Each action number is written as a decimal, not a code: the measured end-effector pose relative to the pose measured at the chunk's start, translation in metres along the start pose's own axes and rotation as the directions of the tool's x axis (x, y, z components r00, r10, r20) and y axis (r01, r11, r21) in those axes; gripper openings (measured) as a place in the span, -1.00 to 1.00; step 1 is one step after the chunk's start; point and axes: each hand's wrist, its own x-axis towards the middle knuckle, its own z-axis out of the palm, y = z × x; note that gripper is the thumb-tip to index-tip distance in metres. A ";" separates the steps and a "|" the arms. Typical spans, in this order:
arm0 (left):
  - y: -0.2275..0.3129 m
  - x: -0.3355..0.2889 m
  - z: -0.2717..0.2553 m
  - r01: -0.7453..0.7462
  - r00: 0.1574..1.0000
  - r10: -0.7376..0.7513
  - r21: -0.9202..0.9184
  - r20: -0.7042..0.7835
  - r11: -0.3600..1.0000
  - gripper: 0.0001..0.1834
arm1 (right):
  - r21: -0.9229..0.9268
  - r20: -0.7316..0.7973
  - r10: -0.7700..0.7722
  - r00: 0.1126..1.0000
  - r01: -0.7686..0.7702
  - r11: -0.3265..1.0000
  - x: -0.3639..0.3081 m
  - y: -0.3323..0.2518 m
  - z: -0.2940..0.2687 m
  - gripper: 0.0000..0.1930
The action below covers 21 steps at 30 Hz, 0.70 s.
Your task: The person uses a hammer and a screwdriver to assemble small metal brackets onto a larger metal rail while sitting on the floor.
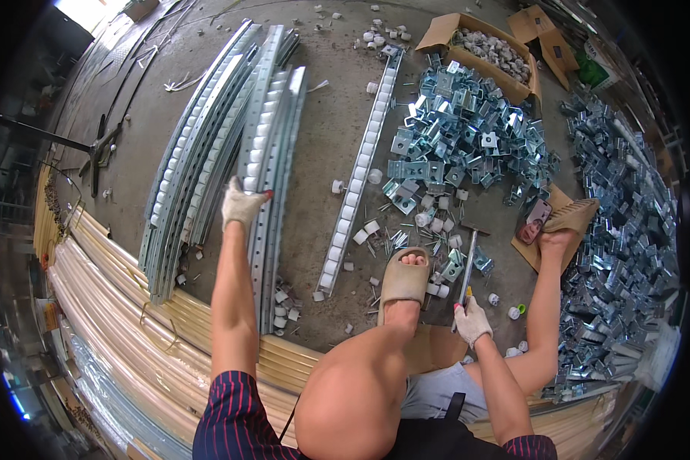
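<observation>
Clasping a roller rail (262,132) with the left hand (242,204), beside other rails (178,157) on the floor (331,130); gripping a hammer (468,270) in the right hand (473,321). Likely stiff, fairly heavy — best held across the width near mid-length, clear of loose-spinning rollers (267,106).

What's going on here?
A person in gloves has the left hand on one of a bunch of metal roller rails; whether it grips is unclear. The right hand holds a hammer by its handle, head pointing away from the person. A separate rail lies on the floor between the bunch and a pile of metal brackets, with loose white rollers scattered around.
</observation>
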 end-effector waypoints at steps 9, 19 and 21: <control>0.059 -0.133 0.025 -0.178 0.973 0.214 0.309 -0.084 0.934 0.30 | 0.074 -0.332 -0.088 0.939 0.119 0.990 0.016 0.035 0.028 -0.72; -0.045 -0.241 0.056 -0.218 0.956 0.293 0.638 -0.013 0.739 0.14 | 0.380 -0.280 -0.114 0.953 0.219 0.899 -0.037 0.053 0.003 -0.79; -0.045 -0.242 0.036 -0.245 0.959 0.281 0.598 0.035 0.763 0.13 | 0.336 -0.297 -0.134 0.945 0.235 0.912 -0.038 0.073 -0.004 -0.80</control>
